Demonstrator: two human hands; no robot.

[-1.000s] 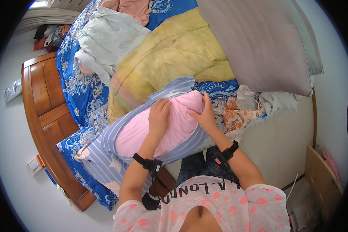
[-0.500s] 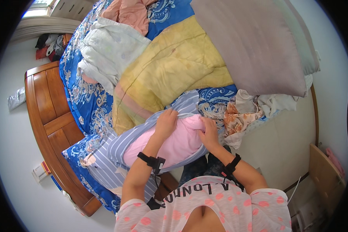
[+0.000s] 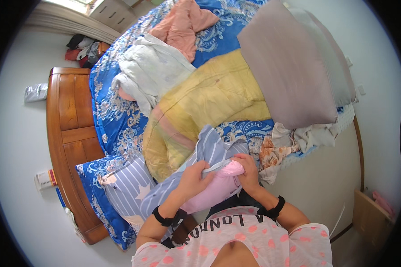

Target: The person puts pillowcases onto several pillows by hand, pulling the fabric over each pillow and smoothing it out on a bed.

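A pink pillow lies partly inside a blue-and-white striped pillowcase close to my body. The fingers of my left hand are closed on the pillowcase's open edge, along its pale hem. At the pillow's bunched end, my right hand grips the pink corner, thumb and fingers pressed together beside the same hem. The pillow's lower side is partly hidden by my left forearm and my shirt. Just beyond both hands lies a yellow quilt.
A blue patterned sheet covers the bed, with a wooden headboard at left. Another striped pillow lies beside it. Pale cloth, a peach cloth, a large mauve cushion and floral fabric lie farther out.
The pillowcase opening has been lifted and drawn up over more of the pink pillow. My right hand now bunches the pillow's corner. The view has shifted slightly.
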